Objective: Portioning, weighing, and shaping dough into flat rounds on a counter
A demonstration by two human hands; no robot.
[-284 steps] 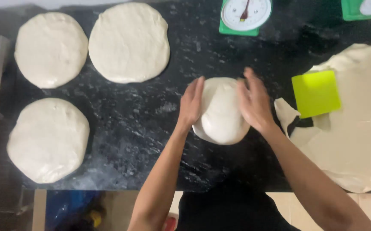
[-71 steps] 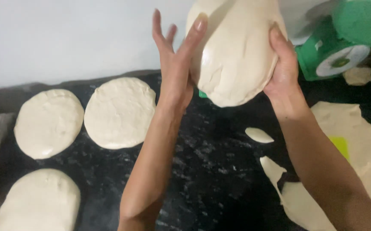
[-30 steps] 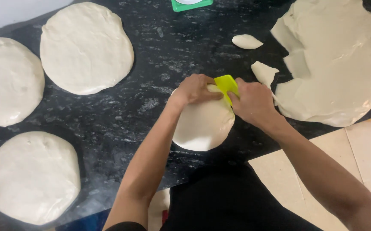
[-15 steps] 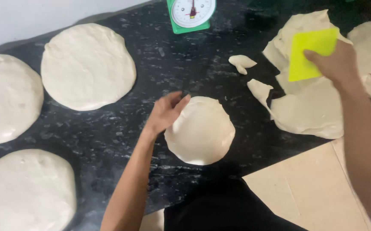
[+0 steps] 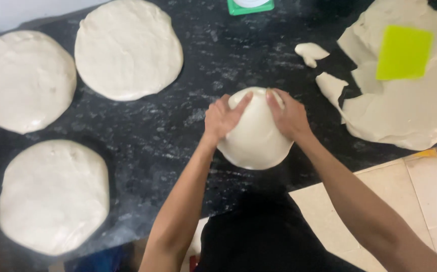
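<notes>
Two bare arms come up from the bottom edge, no sleeves showing anywhere along them, forearms uncovered right to the wrists. The left hand (image 5: 222, 117) wears nothing: no glove, no ring, no watch or band to be seen. Same for the right hand (image 5: 290, 117), plain and ungloved, its fingers (image 5: 274, 96) bare with short nails as far as can be told. Below, between the arms, a black garment (image 5: 269, 236) covers the torso, dark and plain, no print or seams visible on it.
</notes>
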